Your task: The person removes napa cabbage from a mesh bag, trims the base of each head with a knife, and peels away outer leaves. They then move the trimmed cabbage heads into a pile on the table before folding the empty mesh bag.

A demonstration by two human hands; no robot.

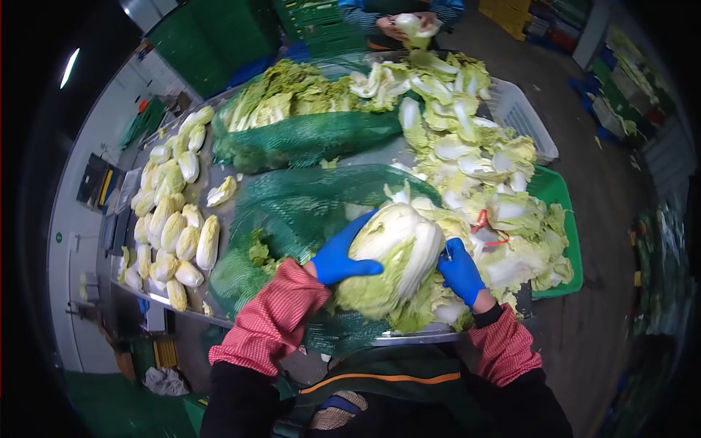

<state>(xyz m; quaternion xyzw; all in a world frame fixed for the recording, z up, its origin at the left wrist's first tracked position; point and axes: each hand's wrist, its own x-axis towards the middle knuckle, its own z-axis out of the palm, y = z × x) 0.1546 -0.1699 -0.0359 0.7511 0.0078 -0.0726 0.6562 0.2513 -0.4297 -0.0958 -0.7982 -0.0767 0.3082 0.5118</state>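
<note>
My left hand [345, 252], in a blue glove, grips the left side of a large napa cabbage [398, 252]. The cabbage is tilted with its pale base up, and green outer leaves hang below. At its right side is my right hand [461, 271], also blue-gloved, with the fingers closed. A small shiny bit shows at the fingertips, but what they hold is mostly hidden. Under the cabbage spreads a green mesh bag [281, 197] with a few leaf scraps. Loose cabbage leaves [504, 255] are heaped next to my right hand, with a red strip [480, 220] among them.
Several trimmed cabbages [173, 232] lie on the left of the metal table [219, 175]. A second mesh bag [314, 139] full of cabbages is at the back. A green crate [577, 255] and a white crate [537, 128] stand right. Across the table, another person's hands [394, 28] hold a cabbage.
</note>
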